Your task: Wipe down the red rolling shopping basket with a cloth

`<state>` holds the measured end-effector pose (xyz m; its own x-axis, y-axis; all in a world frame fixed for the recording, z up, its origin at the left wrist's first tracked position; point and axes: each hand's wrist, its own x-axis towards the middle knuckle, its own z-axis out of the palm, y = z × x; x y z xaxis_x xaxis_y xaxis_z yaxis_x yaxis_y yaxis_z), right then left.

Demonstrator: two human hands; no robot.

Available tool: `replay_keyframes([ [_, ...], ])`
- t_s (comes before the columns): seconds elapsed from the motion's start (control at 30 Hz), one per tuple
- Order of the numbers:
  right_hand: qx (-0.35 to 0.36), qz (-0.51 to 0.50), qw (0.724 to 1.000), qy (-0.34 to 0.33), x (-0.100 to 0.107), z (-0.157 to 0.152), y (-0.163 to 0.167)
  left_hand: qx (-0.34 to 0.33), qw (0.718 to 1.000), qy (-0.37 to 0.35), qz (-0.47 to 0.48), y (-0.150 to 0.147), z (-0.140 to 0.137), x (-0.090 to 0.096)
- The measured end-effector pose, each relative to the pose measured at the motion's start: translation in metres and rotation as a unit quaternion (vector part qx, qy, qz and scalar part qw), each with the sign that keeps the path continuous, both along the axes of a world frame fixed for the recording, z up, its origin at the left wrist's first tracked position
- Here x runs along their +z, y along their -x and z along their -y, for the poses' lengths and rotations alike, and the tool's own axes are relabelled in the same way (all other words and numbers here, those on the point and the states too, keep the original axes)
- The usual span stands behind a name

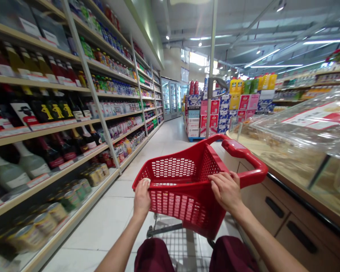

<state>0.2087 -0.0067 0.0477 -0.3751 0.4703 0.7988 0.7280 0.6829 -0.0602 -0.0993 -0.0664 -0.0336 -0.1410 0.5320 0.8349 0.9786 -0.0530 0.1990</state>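
Observation:
A red plastic shopping cart [175,206] with perforated sides stands sideways in front of me, its basket holding nothing that I can see. My left hand [142,199] is closed over the near rim at the basket's left end. A small whitish bit [147,181], perhaps a wipe or tissue, shows by its fingertips; I cannot tell what it is. Farther right, my right hand [225,190] grips the same near rim, just below the cart's curved red handle [251,160]. Both thumbs are partly hidden.
Shelves [102,90] of bottles and cans line the left side. At right runs a counter [274,204] with drawers and clear plastic covers [308,121]. Stacked boxes [211,113] and a metal pole [210,68] stand ahead; glass-door fridges [171,96] are at the back.

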Motion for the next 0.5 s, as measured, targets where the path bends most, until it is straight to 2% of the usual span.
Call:
replay_keyframes([
  [0.13,0.003,-0.009,1.000,-0.008,-0.001,-0.003,-0.002,-0.088,0.993,0.052,-0.051,-0.047,-0.012,0.001],
  [0.2,0.003,-0.007,1.000,-0.011,-0.002,-0.005,-0.006,-0.099,0.992,0.058,-0.055,-0.049,-0.013,0.003],
  [0.3,0.003,-0.016,1.000,-0.014,-0.002,-0.005,-0.008,-0.053,0.998,0.026,-0.022,-0.029,-0.009,0.006],
  [0.37,0.002,-0.030,0.999,-0.014,-0.002,-0.004,-0.006,-0.038,0.999,0.013,-0.011,-0.026,-0.009,0.006],
  [0.43,0.000,-0.040,0.999,-0.013,-0.002,-0.002,-0.004,-0.056,0.998,0.020,-0.019,-0.043,-0.013,0.004],
  [0.5,0.003,-0.037,0.999,-0.013,-0.002,-0.002,-0.005,-0.102,0.993,0.045,-0.041,-0.065,-0.018,0.005],
])
